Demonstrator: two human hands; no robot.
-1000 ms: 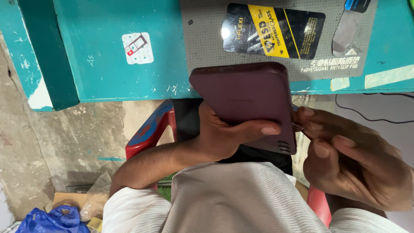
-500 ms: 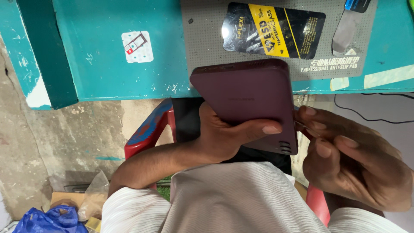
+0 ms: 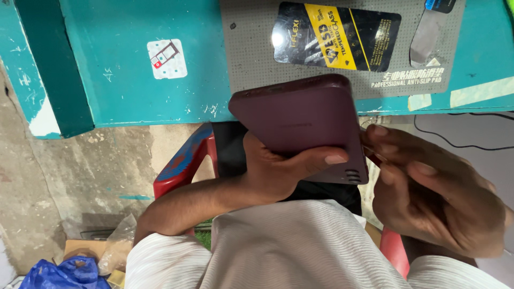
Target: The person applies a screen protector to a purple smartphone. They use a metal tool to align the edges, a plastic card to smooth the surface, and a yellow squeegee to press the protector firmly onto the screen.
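The left hand (image 3: 278,171) curls around a smooth maroon phone (image 3: 302,126), thumb flat across its matte back. At its three o'clock edge, the right hand (image 3: 433,192) has fingertips (image 3: 377,134) pinched together, touching the phone's side.

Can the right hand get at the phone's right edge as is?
Probably yes: the right hand has its fingers at the maroon phone's edge, and the left hand grips from below, leaving that side free.

Person seen from above, body filling frame from 5 to 7 o'clock. White ribbed short-sleeved shirt (image 3: 289,246), fine horizontal ribbing, sleeve hems at 7 and 4 o'clock. Left forearm (image 3: 193,206) bare below sleeve, no watch or band. Left hand (image 3: 278,171) bare, nails short, no rings. Right hand (image 3: 433,192) bare, at 3 o'clock, nails short, slightly blurred.
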